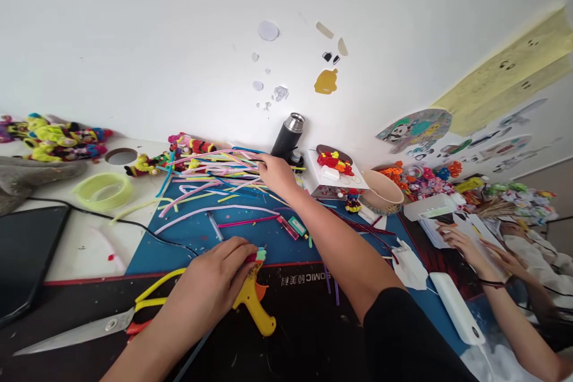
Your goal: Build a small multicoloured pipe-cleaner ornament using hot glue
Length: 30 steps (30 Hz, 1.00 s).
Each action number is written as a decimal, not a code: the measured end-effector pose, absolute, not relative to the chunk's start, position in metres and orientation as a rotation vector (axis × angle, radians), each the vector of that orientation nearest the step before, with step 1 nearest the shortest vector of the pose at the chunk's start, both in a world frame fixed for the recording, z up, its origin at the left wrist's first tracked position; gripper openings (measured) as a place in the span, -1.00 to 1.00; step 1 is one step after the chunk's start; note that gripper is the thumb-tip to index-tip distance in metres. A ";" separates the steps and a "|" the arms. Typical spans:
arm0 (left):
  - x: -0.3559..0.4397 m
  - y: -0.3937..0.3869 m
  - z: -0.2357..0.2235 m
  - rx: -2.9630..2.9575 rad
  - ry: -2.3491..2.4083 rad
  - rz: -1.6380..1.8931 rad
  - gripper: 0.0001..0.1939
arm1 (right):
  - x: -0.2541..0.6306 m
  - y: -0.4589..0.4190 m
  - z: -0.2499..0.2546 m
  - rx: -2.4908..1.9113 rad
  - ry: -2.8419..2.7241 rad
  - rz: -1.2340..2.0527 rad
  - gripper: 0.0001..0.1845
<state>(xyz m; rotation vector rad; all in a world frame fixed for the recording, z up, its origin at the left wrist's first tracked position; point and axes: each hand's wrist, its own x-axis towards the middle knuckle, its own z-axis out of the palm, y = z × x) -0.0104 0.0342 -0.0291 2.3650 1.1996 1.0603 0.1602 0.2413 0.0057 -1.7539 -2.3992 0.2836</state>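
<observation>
My left hand (pixel 219 271) is closed around a small pipe-cleaner piece, whose turquoise and red end (pixel 258 255) pokes out past the fingertips. Just beside that hand a yellow glue gun (pixel 257 307) lies on the black mat, partly hidden by it. My right hand (pixel 278 176) reaches across to the pile of coloured pipe cleaners (pixel 215 173), fingers pinched at its right end; the exact strand is hard to make out. Scissors with yellow handles (pixel 110 323) lie left of my left forearm, which covers part of them.
A black thermos (pixel 289 134) leans behind the pile. Left are a tape roll (pixel 102 191), a black tablet-like device (pixel 31 256) and pipe-cleaner dolls (pixel 58 137). Right stand a white box (pixel 335 176), a round bowl (pixel 382 191) and a white power strip (pixel 457 308). A co-worker's hands (pixel 465 248) work beyond.
</observation>
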 end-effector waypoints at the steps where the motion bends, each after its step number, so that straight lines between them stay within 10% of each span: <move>1: -0.010 0.034 -0.028 2.370 1.193 1.061 -0.69 | 0.161 0.243 0.005 -1.753 -2.397 0.278 -0.51; 30: -0.007 0.032 -0.033 2.387 1.182 0.978 -0.65 | 0.177 0.242 0.011 -1.701 -2.351 0.255 -0.70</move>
